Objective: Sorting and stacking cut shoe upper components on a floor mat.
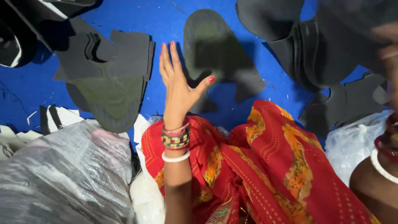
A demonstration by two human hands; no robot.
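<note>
Blue floor mat [166, 20] strewn with dark foam cutouts. Left hand [177, 85] raised, grip open and empty, just above dark grey sole-shaped foam sheet [215, 45]. Right hand [389, 45] blurred at frame edge, grip state unclear. Judged step: reaching for sheet; next calls for fingers closing on its edge

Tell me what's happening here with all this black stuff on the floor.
A person sits on a blue mat in red and orange cloth, among black sole-shaped foam cutouts. The left hand is raised, open and empty, above the nearest foam sole. A stack of soles lies to its left. The right hand is blurred at the frame's edge. A plastic bag sits beside the knee.
</note>
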